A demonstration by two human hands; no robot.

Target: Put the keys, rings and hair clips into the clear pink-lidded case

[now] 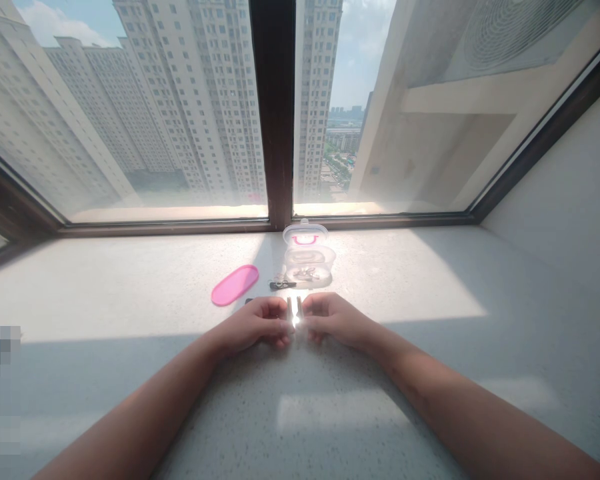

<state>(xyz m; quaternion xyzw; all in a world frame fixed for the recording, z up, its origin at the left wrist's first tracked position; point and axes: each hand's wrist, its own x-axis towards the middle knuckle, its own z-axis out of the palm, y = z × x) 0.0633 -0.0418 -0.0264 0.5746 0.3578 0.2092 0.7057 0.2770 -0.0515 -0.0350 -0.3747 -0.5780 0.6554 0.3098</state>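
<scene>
My left hand (263, 325) and my right hand (331, 321) face each other just above the sill, with a narrow gap between them. Pinched in the left fingers is a slim shiny metal piece (289, 308), standing upright. The right fingers are closed on a similar slim metal piece (300, 307). Bright glare between the hands hides the lower ends, so their exact kind is unclear. Just beyond lies a small dark and silver metal item (283, 285). Behind it a clear plastic box (324, 257) stands open, with small silvery pieces (306, 273) inside.
A pink oval lid or tray (235, 285) lies left of the box. The box's clear lid (293, 233), with a pink handle, leans back towards the window frame (279, 133). A dark thing (249, 301) shows partly behind my left hand. Sunlight and shadow cross the speckled sill (130, 280).
</scene>
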